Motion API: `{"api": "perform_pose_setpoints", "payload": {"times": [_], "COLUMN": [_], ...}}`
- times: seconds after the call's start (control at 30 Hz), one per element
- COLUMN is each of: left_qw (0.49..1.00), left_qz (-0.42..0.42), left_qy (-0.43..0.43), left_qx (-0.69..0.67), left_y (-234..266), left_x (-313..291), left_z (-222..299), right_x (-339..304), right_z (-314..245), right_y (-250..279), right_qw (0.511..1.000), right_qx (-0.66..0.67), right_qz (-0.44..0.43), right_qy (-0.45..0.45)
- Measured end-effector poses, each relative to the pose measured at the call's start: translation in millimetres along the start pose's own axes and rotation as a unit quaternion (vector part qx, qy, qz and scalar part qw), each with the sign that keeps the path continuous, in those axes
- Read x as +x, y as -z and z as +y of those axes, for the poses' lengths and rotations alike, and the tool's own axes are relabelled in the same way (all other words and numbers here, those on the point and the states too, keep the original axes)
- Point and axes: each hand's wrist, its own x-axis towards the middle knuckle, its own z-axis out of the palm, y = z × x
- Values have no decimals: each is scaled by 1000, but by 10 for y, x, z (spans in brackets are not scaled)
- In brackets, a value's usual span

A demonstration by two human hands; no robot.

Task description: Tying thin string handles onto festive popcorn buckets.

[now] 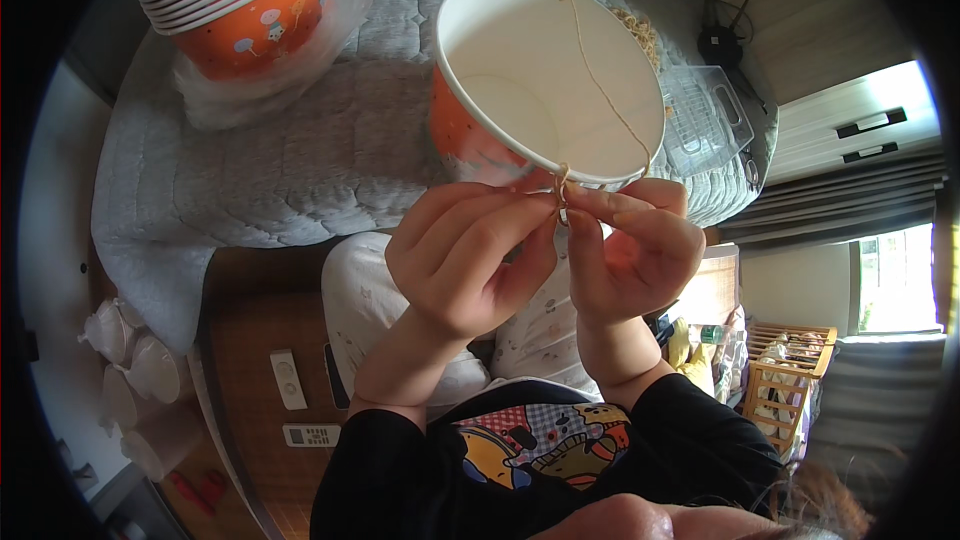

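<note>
A large paper bucket (495, 90), orange outside and white inside, stands tilted in front of me with its mouth toward me. A thin beige cord (592, 55) is fixed at its far rim and crosses the mouth to the near rim. At that near rim, my left hand (475, 250) pinches the cord between thumb and index finger. My right hand (635, 250) pinches it too, its fingertips almost touching the left ones. A small loop of cord shows between the fingertips. The exact path of the cord ends is partly hidden by my fingers.
A nested stack of orange buckets (255, 25) in clear plastic stands at the far left on the grey quilt (250, 180). Loose cord (637, 32) and a clear plastic tray (705, 120) lie right of my bucket. A power strip (287, 380) and remote control (312, 435) are lower left.
</note>
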Motion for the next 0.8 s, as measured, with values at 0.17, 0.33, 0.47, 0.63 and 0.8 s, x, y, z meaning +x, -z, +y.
{"api": "perform_pose_setpoints", "payload": {"times": [0.17,0.33,0.47,0.63,0.8], "left_qw": [1000,984,916,812,748], "left_qz": [0,-36,-83,-105,-124], "left_qy": [-18,140,282,402,412], "left_qx": [7,-108,-273,-410,-505], "left_y": [-8,58,105,98,95], "left_x": [14,-11,-47,43,-4], "left_z": [-26,-60,-45,-11,-95], "right_x": [-56,-134,-174,-224,-255], "right_z": [75,-29,-20,32,51], "right_y": [-30,-42,-51,-39,-42], "right_qw": [999,984,951,955,950], "right_qx": [34,139,233,220,233], "right_qz": [-5,0,3,-10,0], "right_qy": [8,-112,-201,-198,-210]}}
